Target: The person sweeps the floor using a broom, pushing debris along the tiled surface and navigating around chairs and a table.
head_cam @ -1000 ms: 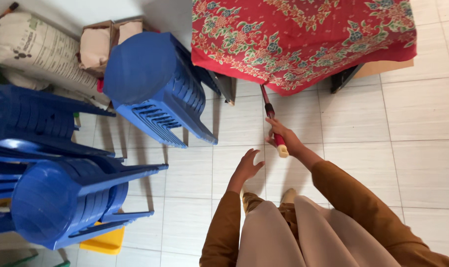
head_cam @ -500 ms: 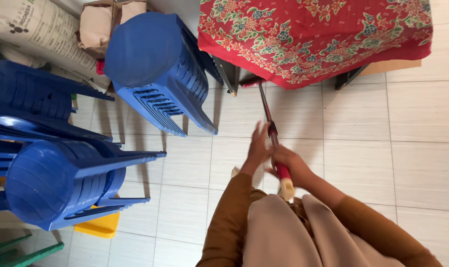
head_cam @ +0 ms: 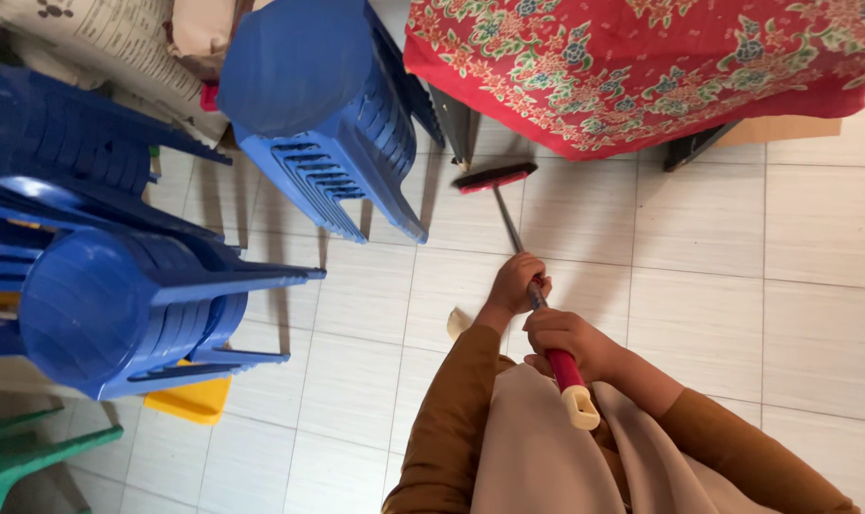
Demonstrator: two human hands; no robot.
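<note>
Head view showed us, at the far left, a green plastic piece (head_cam: 19, 455) low in the corner and stacks of blue plastic chairs (head_cam: 118, 314) tipped on their sides, with a yellow object (head_cam: 190, 400) on the floor beneath them. Above them we saw a printed sack (head_cam: 109, 38) and another stack of blue chairs (head_cam: 323, 105). Near the middle, our left hand (head_cam: 515, 284) was wrapped shut around the broom handle (head_cam: 520, 246). The broom head (head_cam: 494, 176) lay on the white tiled floor (head_cam: 794, 286), just in front of the red floral cloth (head_cam: 661, 67). Further right and lower, our right hand (head_cam: 566, 338) was clamped around the handle's red grip (head_cam: 566, 369), just above its cream end cap (head_cam: 582, 407).
</note>
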